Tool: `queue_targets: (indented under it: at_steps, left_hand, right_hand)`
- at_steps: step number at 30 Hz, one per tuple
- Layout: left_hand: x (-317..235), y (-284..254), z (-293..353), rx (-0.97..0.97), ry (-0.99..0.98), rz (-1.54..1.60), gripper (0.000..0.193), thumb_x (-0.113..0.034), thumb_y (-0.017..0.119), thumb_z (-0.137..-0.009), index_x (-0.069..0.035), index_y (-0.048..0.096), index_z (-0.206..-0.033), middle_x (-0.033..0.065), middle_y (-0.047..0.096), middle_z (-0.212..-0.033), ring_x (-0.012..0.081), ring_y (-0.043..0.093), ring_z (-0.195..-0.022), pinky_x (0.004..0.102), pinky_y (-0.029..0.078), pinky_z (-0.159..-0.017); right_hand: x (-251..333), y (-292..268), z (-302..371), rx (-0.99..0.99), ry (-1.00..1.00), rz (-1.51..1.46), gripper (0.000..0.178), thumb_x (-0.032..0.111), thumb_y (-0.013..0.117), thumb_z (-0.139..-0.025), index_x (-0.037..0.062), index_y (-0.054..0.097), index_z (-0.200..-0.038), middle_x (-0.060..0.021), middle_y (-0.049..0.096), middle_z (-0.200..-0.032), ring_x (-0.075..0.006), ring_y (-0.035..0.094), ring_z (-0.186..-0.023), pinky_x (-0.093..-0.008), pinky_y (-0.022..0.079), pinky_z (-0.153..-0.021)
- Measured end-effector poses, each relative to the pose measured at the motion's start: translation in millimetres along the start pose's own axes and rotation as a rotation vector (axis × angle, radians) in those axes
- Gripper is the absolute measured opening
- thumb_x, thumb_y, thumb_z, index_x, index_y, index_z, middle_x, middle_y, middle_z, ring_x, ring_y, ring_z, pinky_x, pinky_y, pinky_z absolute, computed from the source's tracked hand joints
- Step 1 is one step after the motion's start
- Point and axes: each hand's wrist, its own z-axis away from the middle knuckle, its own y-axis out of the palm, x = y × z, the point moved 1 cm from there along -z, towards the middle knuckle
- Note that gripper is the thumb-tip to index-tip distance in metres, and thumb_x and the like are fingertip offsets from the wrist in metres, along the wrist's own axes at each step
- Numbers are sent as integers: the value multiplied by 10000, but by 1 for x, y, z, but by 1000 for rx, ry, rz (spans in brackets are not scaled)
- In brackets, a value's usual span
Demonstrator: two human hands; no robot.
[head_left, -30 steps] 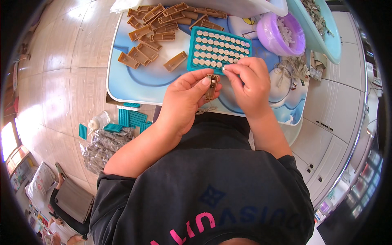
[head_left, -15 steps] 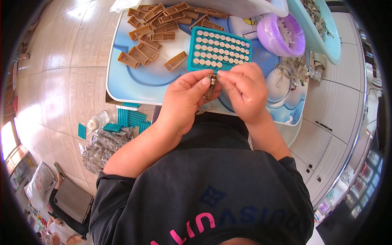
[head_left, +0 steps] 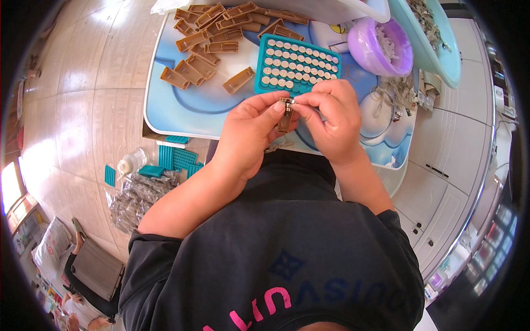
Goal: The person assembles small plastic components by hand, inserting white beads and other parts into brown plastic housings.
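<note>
Pinched between the thumb and fingers of the left hand point(head_left: 251, 124), one small brown casing point(head_left: 285, 117), held lengthwise, open side up, just above the near edge of the table; thumb laid along its left side near the upper end. Pinched in the fingertips of the right hand point(head_left: 334, 121), one small silvery piece point(head_left: 292, 101), brought against or just beside the casing's upper end; contact could not be told, and the piece's exact form was too small to be made out.

Directly beyond the hands, one teal tray point(head_left: 261, 62), in which silvery discs point(head_left: 285, 54) were set in rows; to its left, one loose casing point(head_left: 238, 81), laid at a slant; farther left and beyond, a heap of brown casings point(head_left: 221, 27), piled at mixed angles. All were borne by a table point(head_left: 190, 118) with a blue-and-white printed top; at its right side were placed a purple bowl point(head_left: 359, 47), lined with clear film and filled with whitish pieces point(head_left: 386, 43), and a tangle of thin wires point(head_left: 400, 91); beside the bowl, a pale turquoise basin point(head_left: 448, 69), loaded with small metallic parts.

Below the table's left edge were seen further teal trays point(head_left: 185, 159), a clear bottle point(head_left: 132, 161) and crumpled plastic bags point(head_left: 141, 198).
</note>
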Motion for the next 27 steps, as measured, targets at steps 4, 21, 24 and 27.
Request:
queue_targets:
  at_steps: [4, 21, 24, 27]
  left_hand:
    - [2, 0, 0, -9, 12, 2, 248, -103, 506, -930, 34, 529, -1136, 109, 612, -1006, 184, 620, -891, 327, 522, -846]
    - [-2, -8, 12, -38, 14, 2, 175, -96, 506, -930, 32, 532, -1046, 97, 621, -904, 160, 618, -797, 278, 515, -748]
    - [-2, -9, 13, -29, 1, -37, 163, -110, 479, -944, 25, 535, -1016, 96, 619, -890, 154, 610, -772, 275, 511, -737]
    - [-3, -8, 13, 0, 11, -37, 177, -126, 470, -950, 26, 532, -1018, 96, 619, -889, 145, 600, -754, 270, 506, -733]
  right_hand:
    - [0, 2, 5, 37, -10, -12, 159, 39, 729, -625, 60, 613, -732, -57, 553, -745, -251, 530, -701, -339, 432, -605]
    - [2, 13, -33, 76, -202, 67, 160, 80, 689, -671, 88, 661, -828, -39, 580, -808, -241, 531, -784, -352, 438, -703]
    - [5, 32, -58, 229, -335, 122, 145, 131, 677, -641, 100, 650, -781, -24, 564, -807, -225, 524, -824, -341, 450, -719]
    - [7, 53, -68, 369, -399, 243, 193, 126, 711, -620, 87, 631, -791, -30, 583, -808, -228, 541, -849, -338, 455, -710]
